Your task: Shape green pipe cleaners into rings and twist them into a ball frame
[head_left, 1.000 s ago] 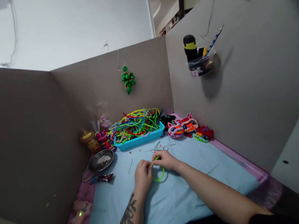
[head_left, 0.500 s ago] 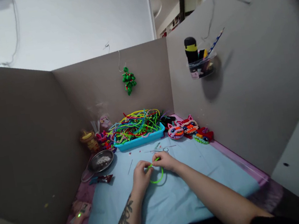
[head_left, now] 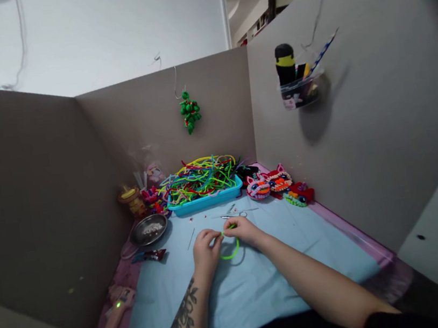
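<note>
- Pinching a green strip (head_left: pixel 231 256) between thumb and fingertips, the left hand (head_left: pixel 206 252) holds one part of it with its fingers close together.
- Gripping the same strip just beside, the right hand (head_left: pixel 245 231) also has its thumb and fingers drawn together.
- The strip is held above the blue cloth (head_left: pixel 262 293), near the middle, its lower part curving below the fingertips in an open bow.
- Done so far, as I judge it: one strip is picked out and bent round; I see no other piece fixed to it.
- Left, by the same judgement: most of the work on this strip. Whether its ends meet, cross or are twisted together is hidden by the fingers, so I cannot tell.
- Behind the hands, a blue tray (head_left: pixel 208 202) is heaped with loose, unworked strips (head_left: pixel 200 177) in many colours.
- To its right sit a pink face (head_left: pixel 258 186) and other colourful pieces (head_left: pixel 299 194) that look largely made up.
- Scissors (head_left: pixel 228 217) lie just beyond the right hand, touched by neither hand; a pink glue gun (head_left: pixel 116 314) rests at the far left, its green light on.
</note>
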`<state>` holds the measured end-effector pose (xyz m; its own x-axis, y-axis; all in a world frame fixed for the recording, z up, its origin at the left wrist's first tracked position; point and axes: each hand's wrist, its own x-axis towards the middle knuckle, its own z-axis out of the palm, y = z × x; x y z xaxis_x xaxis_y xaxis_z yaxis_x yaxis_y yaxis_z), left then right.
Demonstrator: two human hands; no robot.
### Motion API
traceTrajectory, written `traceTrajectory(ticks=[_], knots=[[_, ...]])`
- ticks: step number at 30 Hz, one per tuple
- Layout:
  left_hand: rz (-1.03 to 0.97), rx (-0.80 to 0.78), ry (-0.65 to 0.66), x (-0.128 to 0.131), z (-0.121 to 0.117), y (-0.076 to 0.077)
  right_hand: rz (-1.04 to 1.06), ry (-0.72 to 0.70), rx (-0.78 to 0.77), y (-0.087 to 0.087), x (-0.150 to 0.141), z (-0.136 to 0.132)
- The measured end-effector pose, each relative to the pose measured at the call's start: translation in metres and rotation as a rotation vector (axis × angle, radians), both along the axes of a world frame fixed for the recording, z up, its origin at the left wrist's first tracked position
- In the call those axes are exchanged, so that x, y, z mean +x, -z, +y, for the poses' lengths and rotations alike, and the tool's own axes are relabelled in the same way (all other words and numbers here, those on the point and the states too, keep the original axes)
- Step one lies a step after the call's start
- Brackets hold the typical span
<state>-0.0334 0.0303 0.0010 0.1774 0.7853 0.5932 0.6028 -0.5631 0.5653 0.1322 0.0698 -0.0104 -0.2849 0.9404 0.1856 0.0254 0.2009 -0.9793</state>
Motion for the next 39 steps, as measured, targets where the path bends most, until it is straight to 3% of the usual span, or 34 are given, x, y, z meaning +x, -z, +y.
traceTrajectory(ticks=[5, 9, 12, 15, 18, 22, 31, 34, 39], knots=[[-0.178, -0.254, 0.023, 0.000, 0.007, 0.000, -0.126, 0.041, 0.205, -0.004, 0.001, -0.003], [-0.462, -0.643, 0.053, -0.002, 0.009, 0.000, -0.191, 0.038, 0.388, -0.009, 0.000, -0.008], [-0.628, -0.918, 0.106, -0.006, 0.009, 0.001, -0.188, -0.011, 0.447, -0.012, -0.003, -0.012], [-0.697, -1.038, 0.180, -0.010, 0.009, 0.001, -0.190, -0.026, 0.439, -0.011, -0.006, -0.014], [-0.758, -1.016, 0.217, -0.011, 0.008, -0.002, -0.166, 0.028, 0.351, -0.009, -0.008, -0.013], [-0.733, -0.921, 0.140, -0.009, 0.010, -0.004, -0.047, 0.084, 0.175, -0.007, -0.007, -0.011], [-0.232, -0.361, 0.008, -0.005, 0.010, 0.003, -0.052, 0.098, 0.134, -0.003, -0.006, -0.007], [-0.154, -0.326, -0.005, -0.004, 0.008, 0.001, -0.053, 0.093, 0.132, -0.005, -0.007, -0.009], [-0.226, -0.428, -0.002, 0.000, 0.008, -0.003, -0.124, 0.122, 0.262, -0.014, -0.007, -0.016]])
